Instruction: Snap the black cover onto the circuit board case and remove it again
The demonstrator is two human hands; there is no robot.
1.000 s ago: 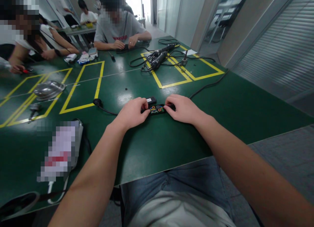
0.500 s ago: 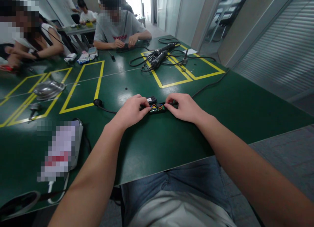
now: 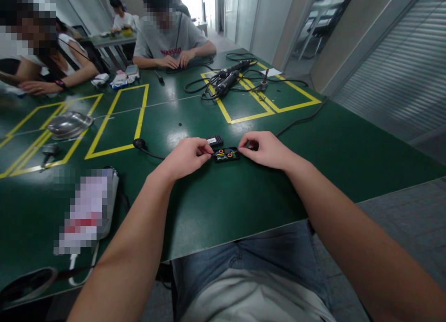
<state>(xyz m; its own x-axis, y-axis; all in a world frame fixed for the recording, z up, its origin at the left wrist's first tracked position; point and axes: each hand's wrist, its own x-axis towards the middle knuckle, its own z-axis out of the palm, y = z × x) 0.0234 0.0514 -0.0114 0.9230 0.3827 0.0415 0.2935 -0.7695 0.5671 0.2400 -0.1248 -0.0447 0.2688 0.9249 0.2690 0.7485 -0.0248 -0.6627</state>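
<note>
An opened black power adapter [image 3: 227, 155] lies on the green table with its circuit board and two copper-coloured ring coils facing up. My left hand [image 3: 190, 157] is closed in a pinch on the cable end at the case's left side. From that hand a black cable runs left to a round black plug [image 3: 139, 144]. My right hand [image 3: 261, 147] pinches the cable at the case's right end, its fingertips at the rim. Another black cable [image 3: 296, 121] leads away behind it. Just beyond the case lies the ribbed black cover [image 3: 215, 140] with a white label, partly behind my left fingers.
Black electric screwdrivers [image 3: 226, 82] with coiled cables lie at the far right inside yellow tape outlines. A clear plastic shell [image 3: 69, 126] and a small metal-and-black part [image 3: 49, 152] are at left. Nearer stands a phone-like device [image 3: 87, 210]. Co-workers sit across the table.
My right hand has shifted slightly right, showing more of the case's right end. My left hand stays at the left end. A co-worker at far left has moved their arms.
</note>
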